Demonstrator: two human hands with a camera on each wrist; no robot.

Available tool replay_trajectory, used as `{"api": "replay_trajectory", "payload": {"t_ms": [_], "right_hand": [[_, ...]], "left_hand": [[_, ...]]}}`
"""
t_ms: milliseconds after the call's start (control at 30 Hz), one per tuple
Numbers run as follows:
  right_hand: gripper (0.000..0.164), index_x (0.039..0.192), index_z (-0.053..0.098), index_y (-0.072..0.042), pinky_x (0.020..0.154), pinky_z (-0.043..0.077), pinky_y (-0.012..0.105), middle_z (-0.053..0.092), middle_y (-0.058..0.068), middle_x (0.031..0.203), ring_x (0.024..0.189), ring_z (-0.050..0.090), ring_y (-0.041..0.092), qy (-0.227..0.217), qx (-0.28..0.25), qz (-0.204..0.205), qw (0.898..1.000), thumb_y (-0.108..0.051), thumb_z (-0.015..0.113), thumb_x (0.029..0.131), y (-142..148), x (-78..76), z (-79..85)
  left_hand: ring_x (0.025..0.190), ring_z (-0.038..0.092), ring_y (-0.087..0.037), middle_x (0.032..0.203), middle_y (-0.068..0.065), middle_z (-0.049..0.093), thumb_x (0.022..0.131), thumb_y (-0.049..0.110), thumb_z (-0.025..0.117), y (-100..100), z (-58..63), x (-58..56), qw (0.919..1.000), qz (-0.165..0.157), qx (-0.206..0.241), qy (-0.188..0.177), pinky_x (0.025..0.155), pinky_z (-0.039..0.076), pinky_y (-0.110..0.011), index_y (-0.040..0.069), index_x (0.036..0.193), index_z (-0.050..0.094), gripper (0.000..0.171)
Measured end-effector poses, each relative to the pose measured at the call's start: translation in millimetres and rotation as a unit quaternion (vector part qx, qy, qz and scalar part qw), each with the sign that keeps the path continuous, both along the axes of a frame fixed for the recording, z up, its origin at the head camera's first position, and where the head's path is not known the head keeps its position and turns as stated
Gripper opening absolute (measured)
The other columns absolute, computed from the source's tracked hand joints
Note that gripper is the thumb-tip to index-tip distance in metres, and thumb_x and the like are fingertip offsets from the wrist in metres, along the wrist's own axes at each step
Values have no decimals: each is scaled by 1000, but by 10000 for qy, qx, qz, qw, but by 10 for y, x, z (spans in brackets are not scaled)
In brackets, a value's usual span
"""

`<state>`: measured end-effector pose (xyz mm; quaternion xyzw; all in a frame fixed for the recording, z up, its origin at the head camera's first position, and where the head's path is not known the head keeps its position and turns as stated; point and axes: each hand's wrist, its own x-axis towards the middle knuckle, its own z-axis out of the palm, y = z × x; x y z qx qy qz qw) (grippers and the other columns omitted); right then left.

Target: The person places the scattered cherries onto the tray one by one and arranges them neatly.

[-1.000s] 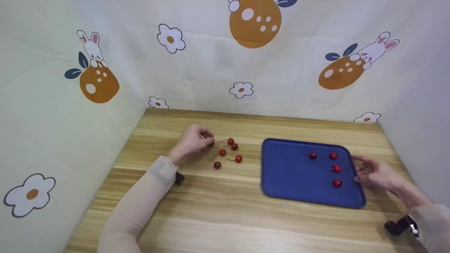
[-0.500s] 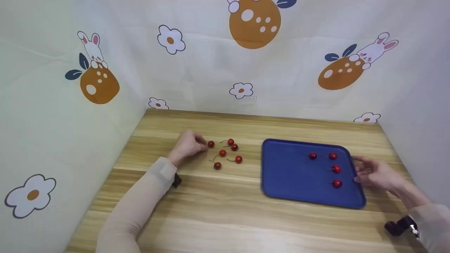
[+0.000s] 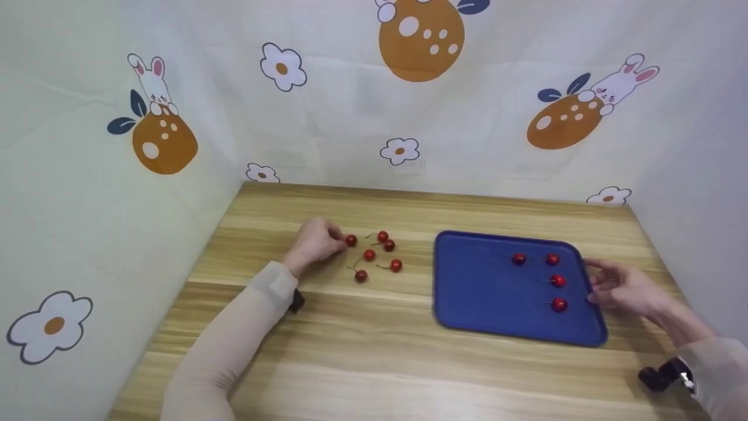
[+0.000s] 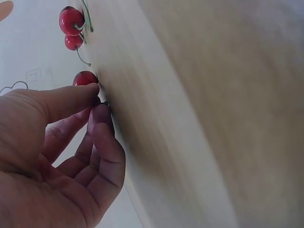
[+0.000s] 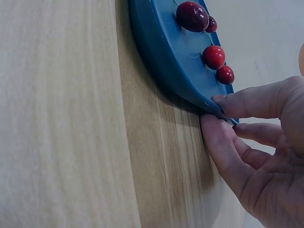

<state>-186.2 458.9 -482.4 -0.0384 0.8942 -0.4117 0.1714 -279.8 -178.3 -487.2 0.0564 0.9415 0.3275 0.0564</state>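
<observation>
At the left of the table, my left hand point(image 3: 318, 241) has thumb and fingertips together beside a dark red cherry point(image 3: 351, 240). It appears to pinch that cherry by its stem, which the fingers hide; in the left wrist view the cherry point(image 4: 85, 78) shows just past the thumb. Several more red cherries with green stems, one of them a bright cherry point(image 3: 396, 265), lie on the wood to its right. My right hand point(image 3: 628, 287) grips the right rim of the blue tray point(image 3: 479, 292), thumb on top and fingers beneath. Several cherries, including a red cherry point(image 3: 559, 304), lie on the tray's right part.
The wooden table point(image 3: 374, 362) carries everything. A pale curtain point(image 3: 339, 111) with rabbit, orange and flower prints stands behind it and along the sides. Black wrist devices, such as the right camera mount point(image 3: 660, 377), sit low by the sleeves.
My left hand has drawn back slightly left from over the dark cherry, bringing that cherry into sight, then edged right again with the fingertips at its side. Right hand and tray stay put.
</observation>
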Motion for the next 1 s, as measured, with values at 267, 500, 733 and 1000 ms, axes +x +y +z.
{"api": "replay_trajectory", "payload": {"t_ms": [267, 500, 733, 1000], "right_hand": [[94, 168, 24, 19, 87, 64, 22, 69, 33, 132, 101, 73, 9, 84, -5, 69, 9999, 5, 79, 93, -12, 4, -5], [93, 166, 28, 19, 85, 63, 20, 70, 26, 127, 100, 73, 7, 188, -26, 75, 9998, 5, 81, 91, -22, 13, -9], [94, 166, 28, 20, 85, 64, 21, 70, 25, 125, 99, 72, 7, 163, -86, 83, 9998, 6, 81, 90, -18, 8, -8], [95, 166, 28, 20, 85, 64, 22, 71, 24, 124, 99, 74, 8, 143, -143, 61, 9998, 7, 81, 89, -20, 0, 1]], "left_hand": [[98, 74, -24, 109, -10, 87, 98, 17, 85, 14, 69, 48, 9999, -49, 135, 26, 90, 60, -38, 11, 106, 89, 11], [95, 72, -20, 104, -4, 88, 98, 23, 88, 116, 130, 68, 9992, -220, 254, 207, 87, 54, -34, 14, 104, 89, 12], [94, 73, -20, 100, -2, 86, 98, 21, 87, 316, 210, 125, 9970, -322, 696, -55, 85, 56, -32, 16, 102, 89, 7], [82, 68, -14, 105, -9, 85, 101, 13, 83, 587, 303, 177, 9931, -424, 1064, -268, 76, 51, -26, 11, 105, 88, 7]]}}
